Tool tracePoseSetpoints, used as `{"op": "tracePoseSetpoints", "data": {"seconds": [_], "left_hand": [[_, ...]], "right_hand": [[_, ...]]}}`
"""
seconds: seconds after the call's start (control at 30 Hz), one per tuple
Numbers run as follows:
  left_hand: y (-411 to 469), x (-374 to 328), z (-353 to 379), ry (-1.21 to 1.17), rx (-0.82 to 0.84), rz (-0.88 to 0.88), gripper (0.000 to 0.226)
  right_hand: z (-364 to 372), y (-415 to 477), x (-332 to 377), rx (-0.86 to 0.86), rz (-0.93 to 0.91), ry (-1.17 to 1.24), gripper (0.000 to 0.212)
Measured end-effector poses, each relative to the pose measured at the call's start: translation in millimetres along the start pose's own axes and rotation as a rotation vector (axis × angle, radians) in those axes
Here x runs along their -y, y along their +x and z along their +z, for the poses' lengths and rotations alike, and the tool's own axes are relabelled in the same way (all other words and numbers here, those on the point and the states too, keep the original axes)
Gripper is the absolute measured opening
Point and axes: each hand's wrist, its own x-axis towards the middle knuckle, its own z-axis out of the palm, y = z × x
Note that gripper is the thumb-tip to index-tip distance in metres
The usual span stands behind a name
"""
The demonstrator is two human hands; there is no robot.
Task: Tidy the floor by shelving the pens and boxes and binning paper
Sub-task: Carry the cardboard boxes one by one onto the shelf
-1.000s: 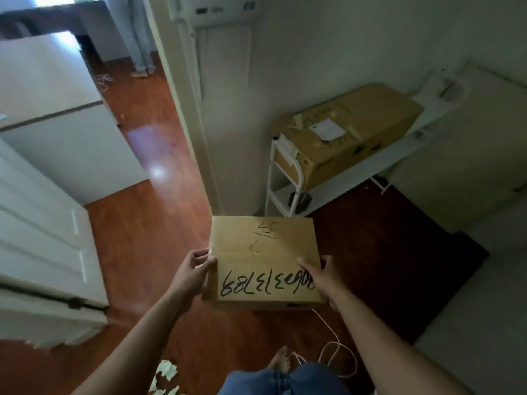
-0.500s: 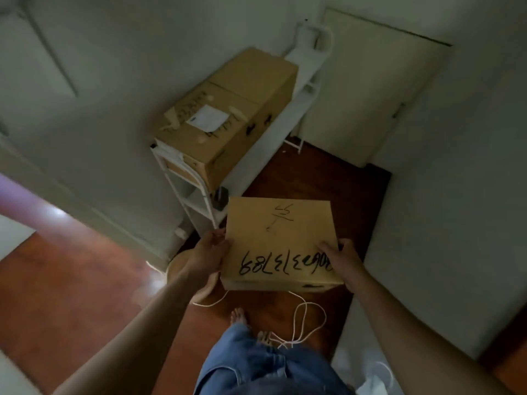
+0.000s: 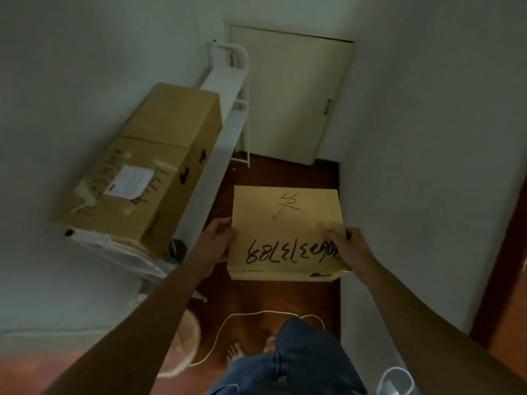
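both hands hold the box beside a dim, seemingly white shelf.

Held box top: upside-down handwritten digits, ending "13789"; rest unclear.

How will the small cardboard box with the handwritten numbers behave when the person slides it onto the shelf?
The small box is probably stiff: its faces stay flat under the left hand and right hand. It looks fairly light, held only at its edges. Flat-bottomed, it should slide onto the white shelf without rolling.
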Motion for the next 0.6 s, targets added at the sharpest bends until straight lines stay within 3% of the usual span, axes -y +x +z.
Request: {"op": "tracePoseSetpoints", "data": {"seconds": [0.1,0.5,0.6], "left_hand": [[28.5,-28.4,10.7,0.026,0.024,-0.012,0.030],[182.2,-135.5,74.4,0.021,-0.046,0.010,0.033],[214.9,-163.1,93.0,-0.016,-0.092,-0.014,0.033]], "right_hand": [[-7.0,24.8,12.0,-0.004,-0.005,0.009,0.102],[-25.4,214.3,92.6,0.006,-0.019,-0.005,0.075],[-33.6,260.8,121.0,0.022,-0.010,-0.037,0.082]]}}
